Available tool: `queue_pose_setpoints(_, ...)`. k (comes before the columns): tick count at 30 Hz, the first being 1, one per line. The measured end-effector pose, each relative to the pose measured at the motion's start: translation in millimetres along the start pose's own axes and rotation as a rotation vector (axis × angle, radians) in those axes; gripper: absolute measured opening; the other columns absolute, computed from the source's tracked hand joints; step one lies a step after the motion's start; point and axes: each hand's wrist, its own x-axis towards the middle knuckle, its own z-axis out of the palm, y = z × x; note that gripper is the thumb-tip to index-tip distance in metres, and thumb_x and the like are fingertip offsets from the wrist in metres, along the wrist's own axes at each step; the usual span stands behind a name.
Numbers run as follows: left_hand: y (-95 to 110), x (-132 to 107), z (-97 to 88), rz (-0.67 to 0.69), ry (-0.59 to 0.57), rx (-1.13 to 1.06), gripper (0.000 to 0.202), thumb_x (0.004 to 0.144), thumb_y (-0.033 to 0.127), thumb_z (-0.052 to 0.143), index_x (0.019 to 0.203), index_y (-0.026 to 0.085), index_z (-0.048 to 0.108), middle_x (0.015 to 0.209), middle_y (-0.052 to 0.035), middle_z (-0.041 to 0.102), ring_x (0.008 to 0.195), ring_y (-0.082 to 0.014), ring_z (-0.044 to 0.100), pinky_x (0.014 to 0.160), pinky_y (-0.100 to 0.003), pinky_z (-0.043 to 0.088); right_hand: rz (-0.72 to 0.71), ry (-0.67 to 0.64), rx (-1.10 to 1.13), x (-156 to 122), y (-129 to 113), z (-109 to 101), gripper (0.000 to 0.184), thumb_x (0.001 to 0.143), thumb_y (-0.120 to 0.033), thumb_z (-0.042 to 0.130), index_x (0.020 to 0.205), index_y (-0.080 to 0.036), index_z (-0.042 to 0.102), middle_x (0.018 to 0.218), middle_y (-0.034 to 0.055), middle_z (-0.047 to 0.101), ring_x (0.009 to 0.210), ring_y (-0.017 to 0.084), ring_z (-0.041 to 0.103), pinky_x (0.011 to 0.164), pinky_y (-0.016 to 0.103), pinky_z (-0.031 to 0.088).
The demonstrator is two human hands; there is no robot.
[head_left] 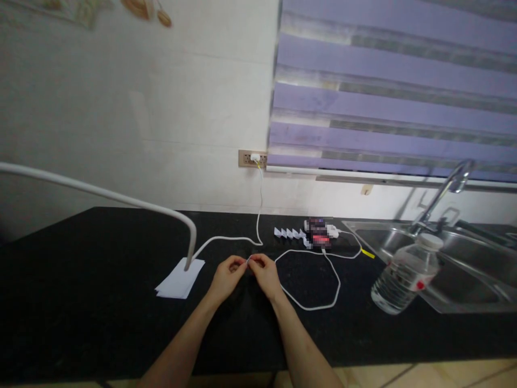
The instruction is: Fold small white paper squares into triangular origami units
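Observation:
My left hand (226, 276) and my right hand (264, 272) meet over the black counter (89, 280), fingertips pinched together on a small white piece (247, 261) between them, too small to name. A stack of white paper sheets (180, 279) lies just left of my left hand. A folded white paper strip (288, 233) lies farther back on the counter.
A white cable (319, 302) loops on the counter to the right of my hands, running from a wall socket (252, 158) to a phone-like device (319, 233). A clear plastic bottle (404, 277) stands beside the steel sink (456, 302) and tap (448, 191). A white curved tube (100, 191) arches over the paper.

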Motion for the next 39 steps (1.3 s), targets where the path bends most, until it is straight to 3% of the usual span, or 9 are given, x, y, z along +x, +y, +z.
queue_pose_setpoints(5,2,0,-2.6,-0.096,-0.062,-0.105,0.019,0.067,0.032,0.06,0.077,0.016,0.058,0.07,0.0001,0.064,0.068,-0.0136,0.061,0.065,-0.024,0.047,-0.005,-0.028,-0.039,-3,-7,-2,0.018,0.067,-0.029,0.058,0.075,-0.013,0.063,0.062,0.0007,0.062,0.056,0.012,0.055,0.055,0.023,0.044)
queue_pose_setpoints(14,5,-4,-5.0,-0.169,-0.052,-0.119,0.024,0.064,0.033,0.063,0.08,0.015,0.062,0.072,-0.0015,0.067,0.069,-0.0152,0.062,0.065,-0.025,0.047,-0.087,-0.04,-0.111,-3,-1,-6,0.018,0.069,-0.027,0.058,0.076,-0.014,0.067,0.073,0.0036,0.065,0.068,0.015,0.059,0.064,0.025,0.046)
queue_pose_setpoints(23,-1,1,-6.6,-0.188,-0.022,-0.254,0.026,0.061,0.033,0.066,0.078,0.014,0.064,0.074,-0.0037,0.066,0.07,-0.0153,0.061,0.07,-0.026,0.046,-0.106,-0.158,-0.035,-5,-2,-8,0.021,0.069,-0.027,0.061,0.085,-0.017,0.067,0.084,0.0048,0.067,0.078,0.017,0.061,0.073,0.029,0.048)
queue_pose_setpoints(39,-5,1,-5.8,-0.183,0.01,-0.328,0.023,0.061,0.032,0.067,0.076,0.015,0.061,0.07,-0.0009,0.066,0.067,-0.0133,0.061,0.068,-0.024,0.047,-0.037,-0.203,0.045,-10,-12,-6,0.026,0.065,-0.031,0.066,0.083,-0.013,0.067,0.076,0.0053,0.067,0.071,0.017,0.063,0.07,0.03,0.049)
